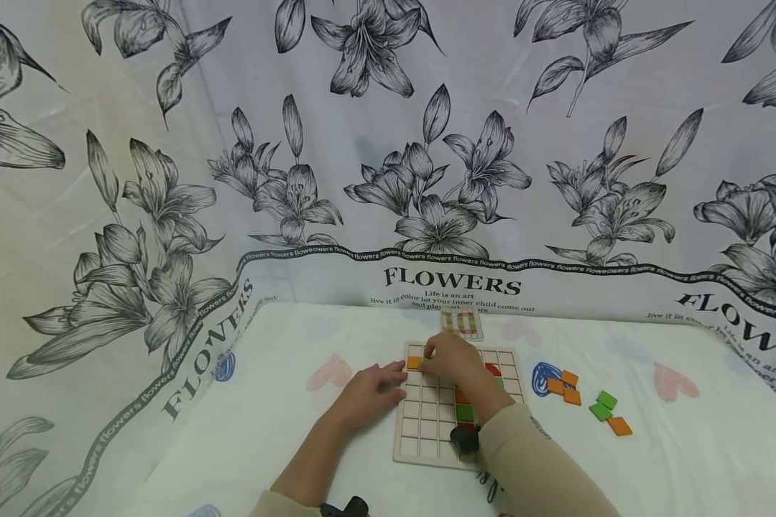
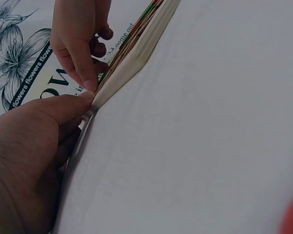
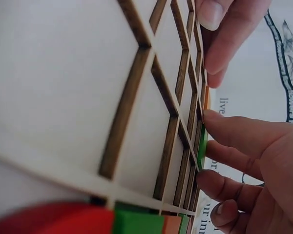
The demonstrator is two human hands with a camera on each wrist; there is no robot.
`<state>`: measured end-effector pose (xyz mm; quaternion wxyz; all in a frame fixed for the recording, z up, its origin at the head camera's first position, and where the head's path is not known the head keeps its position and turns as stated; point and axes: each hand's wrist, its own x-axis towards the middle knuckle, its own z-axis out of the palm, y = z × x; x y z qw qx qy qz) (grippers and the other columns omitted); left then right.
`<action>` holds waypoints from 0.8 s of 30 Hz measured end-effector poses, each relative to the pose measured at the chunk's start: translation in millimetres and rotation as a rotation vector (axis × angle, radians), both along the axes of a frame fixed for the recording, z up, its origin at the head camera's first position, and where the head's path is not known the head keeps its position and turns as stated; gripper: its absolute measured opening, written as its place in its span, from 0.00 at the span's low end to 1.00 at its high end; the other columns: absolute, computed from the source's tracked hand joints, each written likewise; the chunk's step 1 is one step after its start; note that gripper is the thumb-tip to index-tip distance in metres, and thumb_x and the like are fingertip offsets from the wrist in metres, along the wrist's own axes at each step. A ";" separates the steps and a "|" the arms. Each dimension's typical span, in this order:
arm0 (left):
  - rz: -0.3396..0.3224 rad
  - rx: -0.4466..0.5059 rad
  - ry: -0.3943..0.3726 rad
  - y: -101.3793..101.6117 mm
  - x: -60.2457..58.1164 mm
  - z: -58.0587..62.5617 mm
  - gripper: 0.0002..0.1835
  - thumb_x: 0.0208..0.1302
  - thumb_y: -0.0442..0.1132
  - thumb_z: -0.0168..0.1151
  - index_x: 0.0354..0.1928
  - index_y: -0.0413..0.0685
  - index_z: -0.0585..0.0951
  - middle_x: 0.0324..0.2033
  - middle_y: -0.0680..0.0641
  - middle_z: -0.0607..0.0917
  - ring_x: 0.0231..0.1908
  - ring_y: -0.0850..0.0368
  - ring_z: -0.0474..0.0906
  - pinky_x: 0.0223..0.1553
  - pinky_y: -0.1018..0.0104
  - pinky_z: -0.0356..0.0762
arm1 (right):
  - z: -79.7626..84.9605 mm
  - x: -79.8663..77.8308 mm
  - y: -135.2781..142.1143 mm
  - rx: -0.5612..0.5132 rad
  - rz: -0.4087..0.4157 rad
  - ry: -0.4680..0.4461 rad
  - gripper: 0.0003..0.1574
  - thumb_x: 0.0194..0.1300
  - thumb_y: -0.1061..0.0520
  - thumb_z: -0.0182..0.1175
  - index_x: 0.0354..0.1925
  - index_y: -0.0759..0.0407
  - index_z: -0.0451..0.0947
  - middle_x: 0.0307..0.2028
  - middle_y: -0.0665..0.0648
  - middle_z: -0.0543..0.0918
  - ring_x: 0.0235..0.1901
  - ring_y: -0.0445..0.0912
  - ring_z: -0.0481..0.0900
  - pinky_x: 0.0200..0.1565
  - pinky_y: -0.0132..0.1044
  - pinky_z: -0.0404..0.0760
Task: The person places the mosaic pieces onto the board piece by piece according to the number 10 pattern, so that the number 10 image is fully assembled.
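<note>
My right hand [image 1: 455,359] is over the top-left part of a wooden grid board [image 1: 419,449], pinching a green tile [image 3: 202,148] between thumb and fingers. That tile is close to an orange tile [image 1: 414,362] set in the top-left cell. Against the board's left edge rests my left hand [image 1: 371,391], its fingertips touching the rim. In the left wrist view the left thumb [image 2: 71,106] touches the board near a corner. Partly covered by the right arm, red [image 1: 493,369], orange [image 1: 461,396] and green [image 1: 465,413] tiles sit in other cells.
A card with a coloured pattern [image 1: 462,324] lies behind the board. To the right are loose orange tiles [image 1: 572,396], two green tiles [image 1: 607,399] and another orange tile [image 1: 619,426] on a white printed cloth [image 1: 718,445]. A flower-print curtain [image 1: 336,165] hangs at the back.
</note>
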<state>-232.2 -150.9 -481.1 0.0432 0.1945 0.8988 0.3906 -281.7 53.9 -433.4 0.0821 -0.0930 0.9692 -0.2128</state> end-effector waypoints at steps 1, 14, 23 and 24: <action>0.001 0.001 -0.003 0.1 0.4 -0.4 0.19 0.66 0.48 0.63 0.58 0.56 0.83 0.67 0.60 0.73 0.72 0.41 0.59 0.74 0.44 0.56 | -0.3 0.1 0.9 -0.001 0.004 0.000 0.13 0.58 0.43 0.69 0.37 0.47 0.85 0.40 0.50 0.86 0.33 0.45 0.79 0.32 0.42 0.80; 0.024 0.001 -0.025 2.9 -1.4 2.5 0.20 0.65 0.49 0.63 0.58 0.57 0.82 0.67 0.62 0.73 0.73 0.42 0.58 0.74 0.45 0.54 | 29.3 8.3 98.7 -0.079 0.026 0.019 0.24 0.67 0.46 0.62 0.54 0.59 0.81 0.40 0.56 0.83 0.35 0.47 0.77 0.35 0.42 0.79; 0.034 0.000 -0.035 2.8 -0.6 1.1 0.19 0.65 0.49 0.63 0.58 0.57 0.82 0.67 0.61 0.73 0.73 0.41 0.58 0.74 0.43 0.55 | 25.7 24.8 183.0 -0.084 -0.141 0.006 0.29 0.67 0.45 0.62 0.57 0.63 0.78 0.46 0.64 0.82 0.40 0.53 0.79 0.40 0.46 0.84; 0.033 0.002 -0.035 3.2 -0.3 0.8 0.19 0.66 0.48 0.63 0.58 0.57 0.82 0.67 0.61 0.73 0.73 0.40 0.58 0.74 0.43 0.55 | 23.7 26.5 190.1 -0.075 -0.152 -0.005 0.30 0.67 0.44 0.62 0.58 0.64 0.77 0.48 0.66 0.81 0.42 0.54 0.79 0.41 0.48 0.84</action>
